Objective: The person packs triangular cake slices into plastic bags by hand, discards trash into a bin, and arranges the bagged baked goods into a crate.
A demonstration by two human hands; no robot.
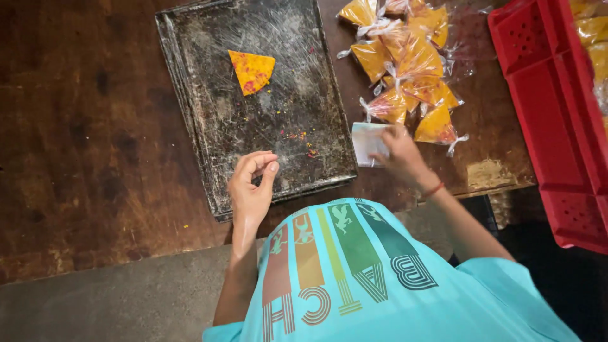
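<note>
A dark, worn metal tray (215, 133) lies on the brown wooden table. One triangular yellow snack piece with red speckles (251, 69) rests near the tray's far side. My left hand (252, 187) hovers over the tray's near edge, fingers curled with thumb and forefinger pinched together; nothing visible in them. My right hand (400, 155) is to the right of the tray, fingers on a small stack of clear plastic bags (367, 142) lying on the table.
A heap of several tied plastic bags filled with yellow snack pieces (408, 60) lies right of the tray. A red plastic crate (557, 120) stands at the far right, overhanging the table edge. Crumbs dot the tray. A grey ledge runs along the near side.
</note>
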